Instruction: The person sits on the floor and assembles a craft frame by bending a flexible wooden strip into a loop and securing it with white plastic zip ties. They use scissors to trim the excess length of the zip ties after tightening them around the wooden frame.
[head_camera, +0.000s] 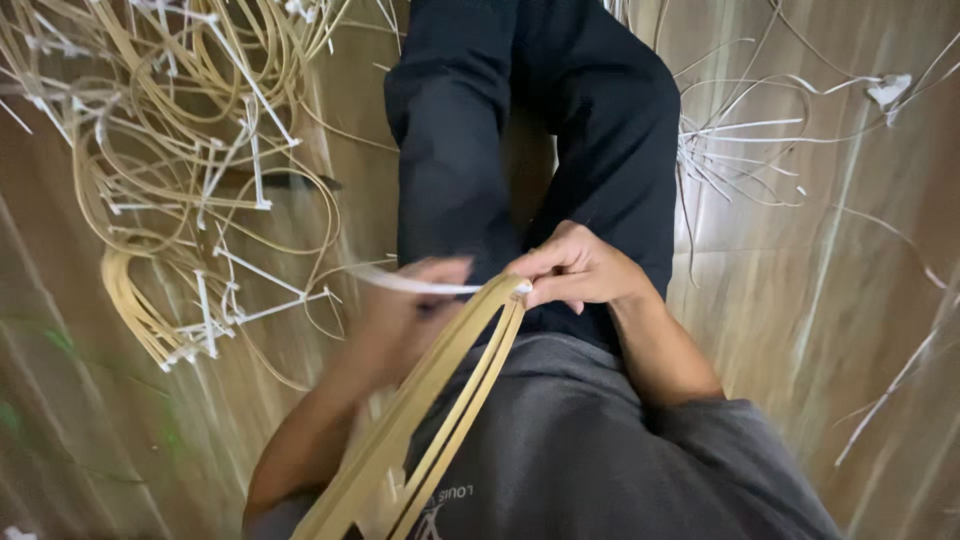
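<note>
My right hand pinches the bent end of a bundle of flat tan cane strips that run down toward my lap. My left hand is blurred with motion. It holds a thin white strip that stretches across to the bundle's end, right at my right fingertips. Both hands are above my legs in dark trousers.
A tangled pile of tan cane loops tied with white strips lies on the wooden floor at the left. Loose white strips are scattered on the floor at the right.
</note>
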